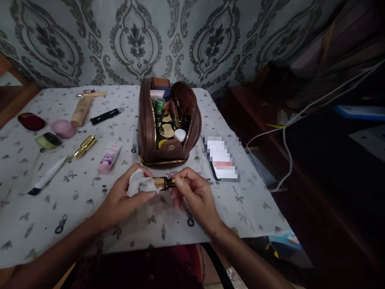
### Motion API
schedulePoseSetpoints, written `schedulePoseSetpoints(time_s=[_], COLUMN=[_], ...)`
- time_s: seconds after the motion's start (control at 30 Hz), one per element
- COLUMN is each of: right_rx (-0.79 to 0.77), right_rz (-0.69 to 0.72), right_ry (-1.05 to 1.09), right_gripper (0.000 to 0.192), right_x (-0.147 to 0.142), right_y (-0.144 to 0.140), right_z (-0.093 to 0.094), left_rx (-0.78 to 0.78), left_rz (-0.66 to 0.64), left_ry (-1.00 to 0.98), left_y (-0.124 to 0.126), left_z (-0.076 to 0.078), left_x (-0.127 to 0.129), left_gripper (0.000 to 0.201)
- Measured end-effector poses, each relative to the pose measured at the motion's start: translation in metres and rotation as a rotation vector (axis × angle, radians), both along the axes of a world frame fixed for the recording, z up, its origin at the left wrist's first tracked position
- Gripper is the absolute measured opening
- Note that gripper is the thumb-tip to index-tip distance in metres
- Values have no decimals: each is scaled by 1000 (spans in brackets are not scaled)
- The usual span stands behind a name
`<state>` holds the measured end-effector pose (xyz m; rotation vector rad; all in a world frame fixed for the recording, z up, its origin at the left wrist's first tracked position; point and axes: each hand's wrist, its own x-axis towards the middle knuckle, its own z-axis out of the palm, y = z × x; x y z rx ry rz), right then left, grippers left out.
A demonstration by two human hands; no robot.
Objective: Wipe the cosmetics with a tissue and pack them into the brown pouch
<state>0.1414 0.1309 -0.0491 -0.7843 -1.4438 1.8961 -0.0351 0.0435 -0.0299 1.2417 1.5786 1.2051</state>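
Lying left of the open brown bag (169, 122) crammed with jars are tubes and brushes; nearer, the left hand (123, 199) clutches a white cloth (139, 185) and the right hand (193, 195) pinches a small gold tube (163, 183).

The person's 2 forearms were bare, with no sleeves reaching the wrists. The left hand (124, 199) and right hand (193, 197) wore no gloves, rings or watch that could be seen. Below the wrists, dark maroon clothing (137, 271) covered the lap, crossed by 1 black strap (219, 270).
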Motion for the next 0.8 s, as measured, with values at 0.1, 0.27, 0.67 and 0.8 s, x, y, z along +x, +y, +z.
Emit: schedulePoseSetpoints(time_s=[0.1,0.27,0.67,0.8], right_rx=[-12,11,124,228], right_rz=[8,55,17,-42], right_ry=[-67,-20,-8,-19], right_gripper=[45,52,23,19], right_x=[0,3,3,5], right_y=[0,0,1,1], right_z=[0,0,4,12], left_rx=[78,-7,-25,55], left_rz=[-12,55,42,43], left_ry=[121,58,-47,102], left_y=[-4,-5,-7,-3], left_z=[0,1,-6,1], left_x=[0,1,-6,-9], left_gripper=[20,21,21,19])
